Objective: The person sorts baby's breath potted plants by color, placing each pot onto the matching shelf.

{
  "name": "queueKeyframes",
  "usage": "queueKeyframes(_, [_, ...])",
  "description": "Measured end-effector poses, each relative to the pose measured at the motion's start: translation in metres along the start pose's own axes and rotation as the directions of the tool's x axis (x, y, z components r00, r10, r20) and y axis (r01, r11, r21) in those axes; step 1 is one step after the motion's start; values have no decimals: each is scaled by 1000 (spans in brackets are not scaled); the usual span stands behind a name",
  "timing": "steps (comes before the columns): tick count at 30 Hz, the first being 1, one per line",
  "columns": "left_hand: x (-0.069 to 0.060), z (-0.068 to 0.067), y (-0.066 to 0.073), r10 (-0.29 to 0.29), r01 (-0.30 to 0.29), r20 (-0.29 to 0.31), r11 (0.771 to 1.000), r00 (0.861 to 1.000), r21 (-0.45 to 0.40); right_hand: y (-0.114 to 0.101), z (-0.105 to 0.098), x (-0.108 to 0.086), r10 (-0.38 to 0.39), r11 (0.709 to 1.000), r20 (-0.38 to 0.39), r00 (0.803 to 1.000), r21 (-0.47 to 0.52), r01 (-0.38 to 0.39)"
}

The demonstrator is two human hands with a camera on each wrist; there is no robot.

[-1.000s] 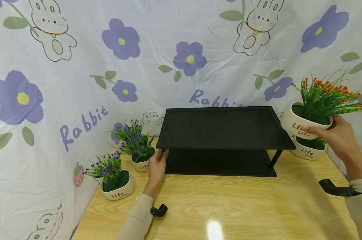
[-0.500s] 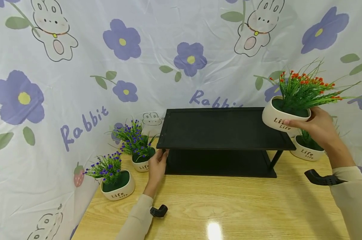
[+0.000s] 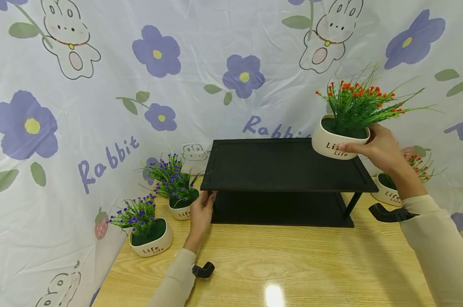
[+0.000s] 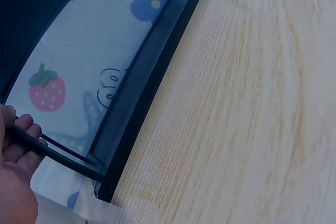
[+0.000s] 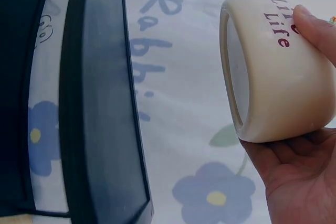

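Note:
In the head view the right hand grips a white pot of red flowers by its right end, thumb on the front lettering. The pot overlaps the right rear of the black two-tier shelf's top; in the right wrist view the pot hangs apart from the shelf, its underside showing. The left hand is at the shelf's left end, and in the left wrist view its fingers curl round a thin black post.
Two white pots of purple flowers stand on the wooden table, left of the shelf. Another white pot with red flowers stands behind the right forearm, right of the shelf. A patterned cloth hangs behind.
The right hand has carried the red-flowered pot leftward and slightly up, from beside the shelf's right end to over its right rear part. The left hand has stayed at the post.

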State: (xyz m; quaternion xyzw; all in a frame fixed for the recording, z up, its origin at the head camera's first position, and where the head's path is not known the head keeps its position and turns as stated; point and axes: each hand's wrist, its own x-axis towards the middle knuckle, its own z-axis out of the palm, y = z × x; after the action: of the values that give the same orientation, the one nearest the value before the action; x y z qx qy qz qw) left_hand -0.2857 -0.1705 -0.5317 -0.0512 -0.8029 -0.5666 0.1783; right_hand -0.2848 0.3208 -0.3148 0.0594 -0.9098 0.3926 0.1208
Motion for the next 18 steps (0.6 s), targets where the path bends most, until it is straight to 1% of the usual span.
queueKeyframes(5, [1,0,-1,-9,9,-5,1000,1000,3,-11,7,9,-41,998,8,999,42,41])
queueKeyframes(12, [2,0,-1,-24,24,-2,1000,1000,2,-29,19,20,-74,994,42,996,87,71])
queueKeyframes(18, [1,0,0,-14,14,-8,1000,1000,3,-39,31,30,-107,988,71,992,119,98])
